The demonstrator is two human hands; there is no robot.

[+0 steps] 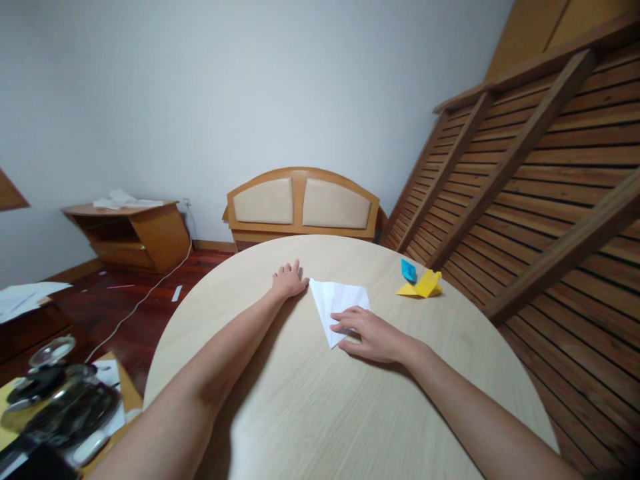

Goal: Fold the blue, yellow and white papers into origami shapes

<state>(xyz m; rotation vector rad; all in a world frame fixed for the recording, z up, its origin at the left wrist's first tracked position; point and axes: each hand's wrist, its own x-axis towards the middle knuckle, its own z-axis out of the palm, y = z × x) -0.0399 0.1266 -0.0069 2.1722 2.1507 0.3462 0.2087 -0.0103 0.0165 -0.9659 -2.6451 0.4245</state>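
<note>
Beneath fingers of right grip, folded white paper on table, one point toward wearer. Right grip half open, thumb apart from loosely bent fingers, pressing on paper rather than clasping it. Left of paper, left grip palm down, fingers spread, nothing clasped; its inner side by paper's upper-left corner, contact unclear. Beyond right grip, to its right: blue folded paper close to yellow folded paper. Beyond both grips, headboard; far right, slatted wooden frame.
</note>
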